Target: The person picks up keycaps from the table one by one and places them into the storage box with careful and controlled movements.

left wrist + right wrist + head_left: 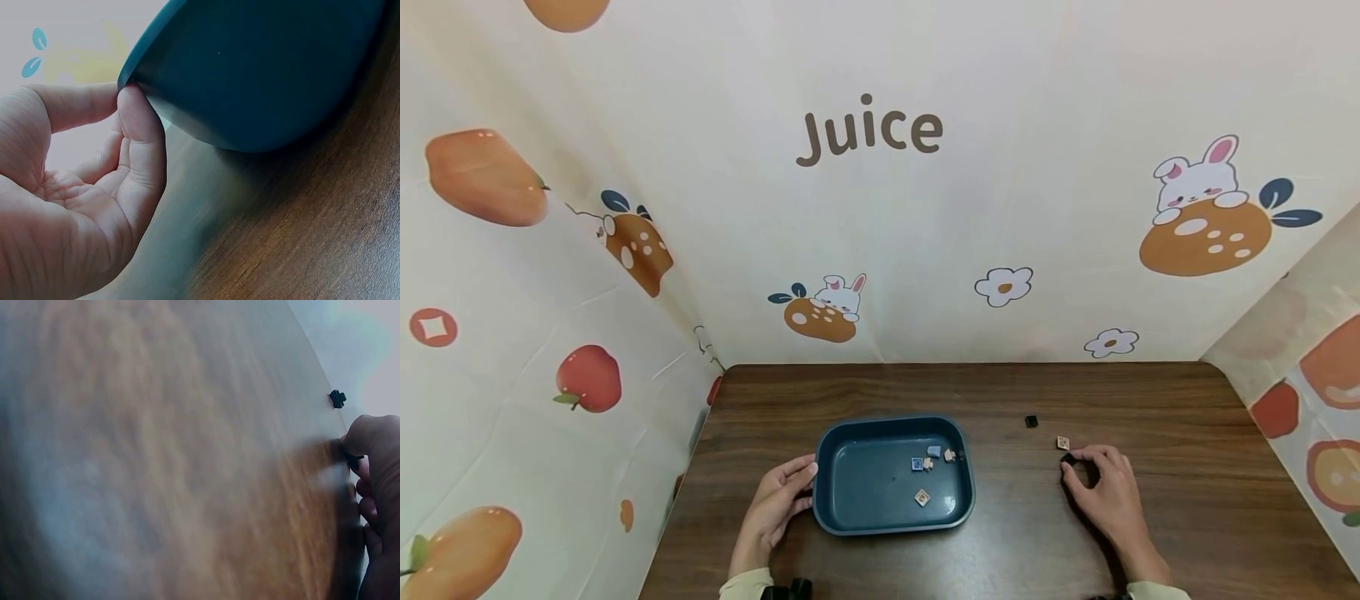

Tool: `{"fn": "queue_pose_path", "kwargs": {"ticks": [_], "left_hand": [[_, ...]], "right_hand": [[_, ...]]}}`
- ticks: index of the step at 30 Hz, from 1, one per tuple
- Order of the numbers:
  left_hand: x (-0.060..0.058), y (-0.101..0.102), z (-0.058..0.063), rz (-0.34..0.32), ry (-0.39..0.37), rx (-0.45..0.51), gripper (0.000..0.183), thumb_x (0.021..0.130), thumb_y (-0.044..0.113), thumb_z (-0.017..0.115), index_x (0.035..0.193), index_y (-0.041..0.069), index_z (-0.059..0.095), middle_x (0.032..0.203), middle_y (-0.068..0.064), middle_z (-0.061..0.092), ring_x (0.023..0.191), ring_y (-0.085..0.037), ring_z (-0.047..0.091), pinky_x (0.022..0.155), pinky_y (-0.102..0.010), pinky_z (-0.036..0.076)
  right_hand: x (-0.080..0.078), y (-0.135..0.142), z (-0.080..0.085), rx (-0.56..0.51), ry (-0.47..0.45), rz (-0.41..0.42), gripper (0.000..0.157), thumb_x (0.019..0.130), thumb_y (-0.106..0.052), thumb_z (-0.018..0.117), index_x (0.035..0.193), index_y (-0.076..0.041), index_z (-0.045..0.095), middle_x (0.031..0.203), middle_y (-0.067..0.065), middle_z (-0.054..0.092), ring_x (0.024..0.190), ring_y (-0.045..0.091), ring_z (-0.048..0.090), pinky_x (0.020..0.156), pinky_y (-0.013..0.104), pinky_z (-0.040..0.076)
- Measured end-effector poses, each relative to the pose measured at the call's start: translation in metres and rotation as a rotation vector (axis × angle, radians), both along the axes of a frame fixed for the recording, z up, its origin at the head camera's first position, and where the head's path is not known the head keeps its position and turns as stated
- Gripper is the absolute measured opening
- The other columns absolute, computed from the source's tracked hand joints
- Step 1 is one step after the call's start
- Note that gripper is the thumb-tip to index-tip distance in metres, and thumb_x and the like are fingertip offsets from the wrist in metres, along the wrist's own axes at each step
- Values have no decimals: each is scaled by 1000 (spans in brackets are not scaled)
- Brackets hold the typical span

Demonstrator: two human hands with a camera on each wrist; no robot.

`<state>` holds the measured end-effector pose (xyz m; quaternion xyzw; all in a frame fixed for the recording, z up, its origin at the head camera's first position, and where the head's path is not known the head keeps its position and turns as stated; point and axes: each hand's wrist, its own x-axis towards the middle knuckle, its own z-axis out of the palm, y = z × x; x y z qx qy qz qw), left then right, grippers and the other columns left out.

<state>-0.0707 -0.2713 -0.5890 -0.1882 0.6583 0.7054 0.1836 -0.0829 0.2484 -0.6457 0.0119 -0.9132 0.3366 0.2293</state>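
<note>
In the head view my left hand point(777, 497) holds the left rim of a dark blue tray point(826, 527). The left wrist view shows its thumb and fingers point(140, 112) pinching the edge of the tray point(262, 75). My right hand point(1107, 493) is right of the tray, thumb and index finger around a small black piece point(1068, 458) low over the table; its underside is hidden. Just beyond the fingertips lies a small square beige piece point(1063, 443). Another small black piece point(1032, 422) sits farther back, and the right wrist view also has a black piece point(337, 399) beyond the hand.
Inside the tray are several small pieces, among them a blue square point(917, 464) and a beige square point(922, 497). The brown wooden table point(1000, 567) ends at a printed backdrop point(925, 250), with similar sheets at both sides.
</note>
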Motion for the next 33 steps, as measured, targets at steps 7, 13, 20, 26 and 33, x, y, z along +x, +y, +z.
{"fn": "queue_pose_path", "kwargs": {"ticks": [7, 13, 20, 26, 33], "left_hand": [[0, 0, -1, 2, 12, 6, 59, 106, 24, 66, 151, -7, 48, 105, 4, 74, 93, -8, 66, 72, -22, 58], [0, 1, -2, 3, 19, 2, 58, 105, 24, 67, 150, -8, 49, 107, 2, 74, 95, -10, 66, 73, -23, 58], [0, 1, -2, 7, 7, -2, 58, 105, 25, 67, 150, -7, 50, 111, 1, 74, 98, -10, 66, 74, -24, 58], [0, 1, -2, 9, 5, -4, 57, 105, 25, 67, 149, -7, 51, 109, 2, 74, 98, -11, 65, 74, -24, 58], [-1, 1, -1, 7, 5, -3, 58, 104, 25, 67, 150, -6, 51, 109, 2, 74, 97, -11, 65, 74, -24, 58]], "right_hand": [[0, -1, 3, 2, -15, -11, 19, 77, 1, 86, 94, 3, 76, 99, 18, 67, 96, 34, 56, 85, 33, 36], [3, -1, 7, 7, -31, -26, 18, 78, 0, 86, 93, 1, 77, 99, 17, 69, 95, 31, 56, 84, 30, 37], [2, -1, 14, 5, -21, -22, 18, 78, -1, 85, 93, 1, 76, 99, 16, 69, 96, 28, 54, 85, 28, 38], [0, -4, 22, 22, 11, 3, 19, 77, -1, 86, 94, -1, 76, 99, 13, 69, 96, 18, 52, 85, 28, 38], [-3, -11, 32, 22, 55, 46, 24, 76, 0, 87, 96, -2, 76, 99, 12, 71, 98, 8, 52, 84, 27, 40]]}}
